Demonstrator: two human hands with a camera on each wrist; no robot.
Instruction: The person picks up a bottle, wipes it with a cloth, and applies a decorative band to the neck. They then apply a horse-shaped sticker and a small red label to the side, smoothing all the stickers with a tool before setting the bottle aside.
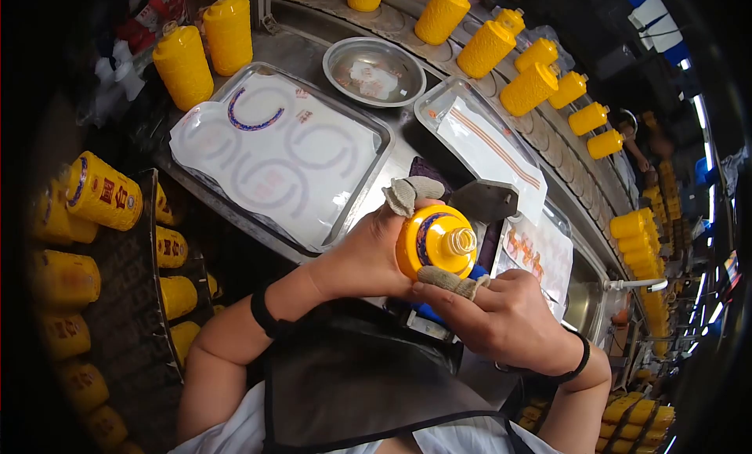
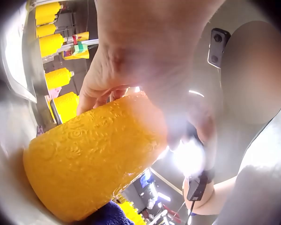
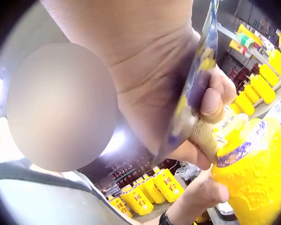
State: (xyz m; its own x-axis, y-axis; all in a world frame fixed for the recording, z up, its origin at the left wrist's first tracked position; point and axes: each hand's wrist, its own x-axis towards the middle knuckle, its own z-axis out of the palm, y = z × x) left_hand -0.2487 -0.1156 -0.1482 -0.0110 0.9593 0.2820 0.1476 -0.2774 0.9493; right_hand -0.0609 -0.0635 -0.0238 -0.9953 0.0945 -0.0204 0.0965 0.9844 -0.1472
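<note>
My left hand (image 1: 368, 254) grips a yellow embossed bottle (image 1: 448, 260) with a clear glass neck, tilted toward the head camera. A patterned blue band (image 3: 241, 152) runs round its shoulder. In the left wrist view the bottle's textured side (image 2: 93, 154) fills the lower middle. My right hand (image 1: 509, 317) is at the bottle's shoulder, a knitted finger cover (image 1: 453, 282) on one digit touching it. Its curled fingers hold a thin blue, yellow and white patterned sheet (image 3: 192, 93), seen almost edge-on. Another finger cover (image 1: 411, 191) is on my left hand.
A metal tray (image 1: 382, 152) holds white paper with a curved purple strip (image 1: 254, 123). Beyond it stand a metal bowl (image 1: 341, 90) and a second tray (image 1: 427, 105) with striped paper. Yellow bottles line the conveyor (image 1: 501, 94); labelled ones (image 1: 106, 191) stand at left.
</note>
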